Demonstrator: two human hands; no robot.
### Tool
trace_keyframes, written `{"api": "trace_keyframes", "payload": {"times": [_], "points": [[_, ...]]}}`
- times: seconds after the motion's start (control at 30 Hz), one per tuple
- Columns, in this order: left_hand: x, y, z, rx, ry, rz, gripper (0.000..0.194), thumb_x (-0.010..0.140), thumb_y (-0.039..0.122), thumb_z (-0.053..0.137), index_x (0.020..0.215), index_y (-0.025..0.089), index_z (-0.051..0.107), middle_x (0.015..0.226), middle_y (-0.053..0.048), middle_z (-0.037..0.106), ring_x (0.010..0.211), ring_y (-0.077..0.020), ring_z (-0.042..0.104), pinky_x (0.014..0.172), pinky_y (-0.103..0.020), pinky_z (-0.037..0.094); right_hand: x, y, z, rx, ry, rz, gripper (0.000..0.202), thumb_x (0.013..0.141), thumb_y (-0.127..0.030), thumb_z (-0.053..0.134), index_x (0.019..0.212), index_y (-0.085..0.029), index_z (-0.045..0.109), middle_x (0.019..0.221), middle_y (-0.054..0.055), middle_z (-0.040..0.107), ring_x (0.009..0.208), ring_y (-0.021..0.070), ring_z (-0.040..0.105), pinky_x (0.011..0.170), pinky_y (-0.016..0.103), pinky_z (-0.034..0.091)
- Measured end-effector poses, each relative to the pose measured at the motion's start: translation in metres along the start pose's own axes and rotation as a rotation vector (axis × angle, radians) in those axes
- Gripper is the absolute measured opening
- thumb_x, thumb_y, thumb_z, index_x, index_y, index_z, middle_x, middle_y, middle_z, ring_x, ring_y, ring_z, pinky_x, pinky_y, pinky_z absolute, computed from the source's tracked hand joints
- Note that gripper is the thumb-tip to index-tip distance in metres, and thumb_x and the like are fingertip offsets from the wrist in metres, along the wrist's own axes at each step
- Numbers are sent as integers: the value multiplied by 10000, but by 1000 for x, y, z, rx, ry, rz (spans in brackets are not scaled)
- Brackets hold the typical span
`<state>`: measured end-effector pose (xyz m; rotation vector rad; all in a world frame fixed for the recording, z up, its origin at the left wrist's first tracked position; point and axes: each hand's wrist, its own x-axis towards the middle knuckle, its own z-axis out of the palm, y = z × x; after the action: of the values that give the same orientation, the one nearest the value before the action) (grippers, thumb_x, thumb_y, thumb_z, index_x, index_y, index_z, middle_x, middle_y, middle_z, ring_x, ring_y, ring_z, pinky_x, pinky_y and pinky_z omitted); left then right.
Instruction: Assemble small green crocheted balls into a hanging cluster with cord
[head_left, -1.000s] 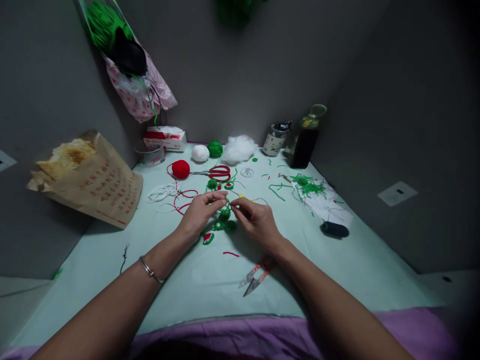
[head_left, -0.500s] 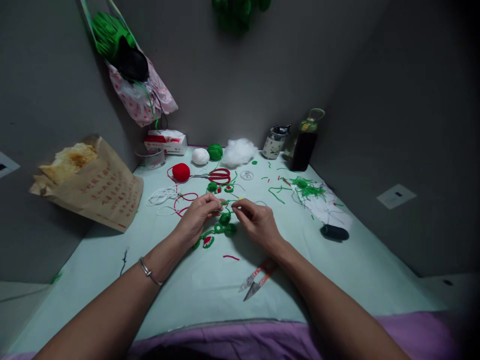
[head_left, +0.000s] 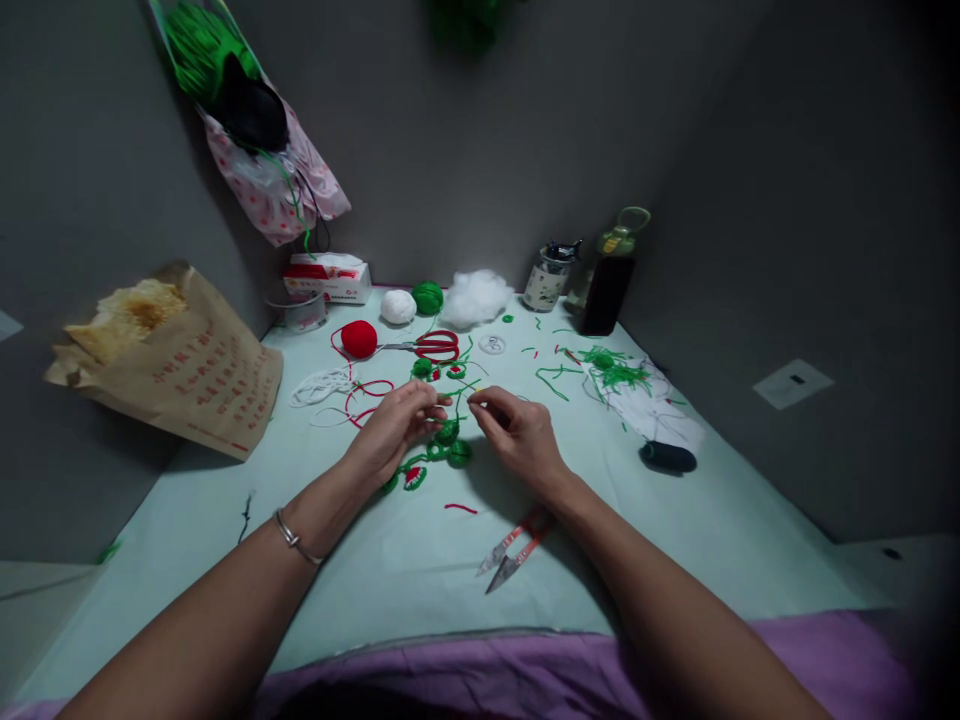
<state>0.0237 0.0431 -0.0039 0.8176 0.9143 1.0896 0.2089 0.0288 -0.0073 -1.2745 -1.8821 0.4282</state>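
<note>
Near the middle of the table, my left hand is closed in a pinch on green yarn, beside a small green crocheted ball. Just to its right, my right hand is also pinched, holding something too small to make out. Thin green strands show between the two hands. Below them lie another green ball and a red and green crocheted piece. A short red yarn piece and orange-handled snips rest nearer the front edge.
Behind the hands are red scissors, a red yarn ball and white stuffing. A paper bag stands left; a bottle, green scraps and a dark cylinder are right.
The view has shifted slightly. My hands are a little farther apart, and my left fingers have loosened somewhat around the green yarn.
</note>
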Motion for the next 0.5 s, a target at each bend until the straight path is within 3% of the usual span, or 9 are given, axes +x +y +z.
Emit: {"api": "trace_keyframes", "payload": {"times": [0.17,0.33,0.5], "points": [[0,-2,2,28,-27,18,335,772,450,768,864,166,616,869,-16,669,692,-100,611,649,-221,485,-1,-4,0,-17,-7,-21,181,919,-277,564,901,-193,724,637,4,661,519,119,507,575,242,378],[-3,0,2,177,-75,70,246,744,342,793,770,161,628,662,41,560,605,-76,506,621,-190,420,0,-4,0,-41,1,-31,174,912,-262,565,893,-197,724,634,-2,657,513,112,490,567,234,367],[-4,2,3,104,-57,81,160,749,274,737,724,172,616,699,38,566,666,-90,533,664,-196,439,3,1,-3,13,32,51,182,906,-285,569,872,-194,724,576,-19,585,494,107,429,527,235,329]]}}
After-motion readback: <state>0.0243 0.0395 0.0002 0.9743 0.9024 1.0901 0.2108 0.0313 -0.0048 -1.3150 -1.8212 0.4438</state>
